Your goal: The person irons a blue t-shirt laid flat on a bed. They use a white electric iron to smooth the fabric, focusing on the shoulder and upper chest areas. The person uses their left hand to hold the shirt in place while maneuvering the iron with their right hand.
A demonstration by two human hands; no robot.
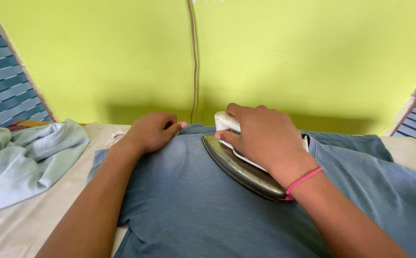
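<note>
A blue T-shirt (189, 200) lies spread flat on a cloth-covered ironing surface (21, 224). My right hand (265, 138) grips the white handle of a clothes iron (239, 167), whose metal soleplate rests on the shirt near the collar. A pink band circles that wrist. My left hand (153, 131) presses palm-down on the shirt's upper left shoulder, fingers curled at the fabric edge, just left of the iron.
A crumpled pale blue garment (24, 153) lies at the left of the surface. A brown cord (193, 62) hangs down the yellow-green wall (313, 57) behind the iron. Blue patterned panels flank the wall on both sides.
</note>
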